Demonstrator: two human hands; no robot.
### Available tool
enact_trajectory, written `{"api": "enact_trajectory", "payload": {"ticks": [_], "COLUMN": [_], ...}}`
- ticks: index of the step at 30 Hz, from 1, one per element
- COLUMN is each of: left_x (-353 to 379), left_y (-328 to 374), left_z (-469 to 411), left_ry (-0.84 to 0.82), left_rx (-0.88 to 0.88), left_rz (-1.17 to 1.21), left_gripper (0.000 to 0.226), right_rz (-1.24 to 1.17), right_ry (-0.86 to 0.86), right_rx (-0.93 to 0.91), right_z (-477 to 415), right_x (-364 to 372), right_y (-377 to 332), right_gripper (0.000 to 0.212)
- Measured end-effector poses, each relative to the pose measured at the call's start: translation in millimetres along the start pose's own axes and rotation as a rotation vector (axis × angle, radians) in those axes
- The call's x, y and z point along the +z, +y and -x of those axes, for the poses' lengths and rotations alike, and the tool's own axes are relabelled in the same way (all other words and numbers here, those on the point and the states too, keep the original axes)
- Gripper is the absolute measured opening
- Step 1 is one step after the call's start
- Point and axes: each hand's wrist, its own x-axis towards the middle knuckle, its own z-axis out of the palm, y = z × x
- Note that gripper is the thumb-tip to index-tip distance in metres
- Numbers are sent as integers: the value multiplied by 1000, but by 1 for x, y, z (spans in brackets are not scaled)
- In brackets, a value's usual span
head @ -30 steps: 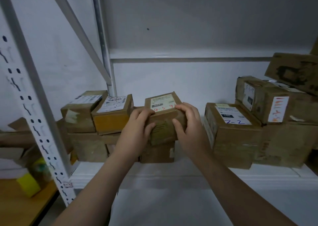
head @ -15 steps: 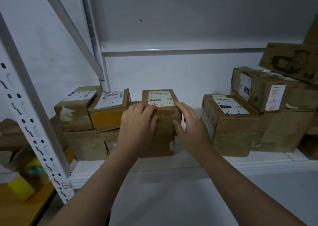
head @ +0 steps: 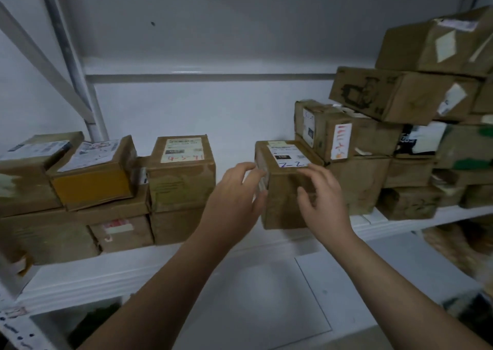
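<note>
I have both hands on the shelf's (head: 160, 265) middle box (head: 282, 205), the one with "2-2" written in blue on its top label. It stands on the shelf, just left of the pile of boxes (head: 405, 96) stacked at the right, and well apart from the box with red writing (head: 181, 179) on the left. My left hand (head: 234, 192) is spread and loose, its fingertips at the box's left face. My right hand (head: 324, 197) lies against the front, fingers loosely bent up to the top front edge and thumb on the front face. Neither hand is wrapped round the box; the view is slightly blurred.
</note>
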Motion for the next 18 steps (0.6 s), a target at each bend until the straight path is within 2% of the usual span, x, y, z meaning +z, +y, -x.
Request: {"api": "enact_trajectory", "payload": {"ticks": [3,6,9,13,18], "left_x": [33,58,73,76,71], "left_y": [9,13,17,24,37], "left_z": [-26,-49,-52,-34,-7], "left_ry": [-133,-265,-349,-222,-49], "left_rx": [-92,-161,-255,-321,-342], "left_rz": [15,-72,-38,41,118], "left_gripper": [45,57,55,50,46], "right_rz": [48,52,27,-110,-509], "right_ry": [-50,-129,-173,-187,-157], "right_rx": [81,119,115,89,154], "right_z": [-1,-3,-4,-2,2], "right_x": [-15,-22,-23,-21,-21], "right_y": [26,43,51,56,49], "right_gripper": [40,47,52,47,25]}}
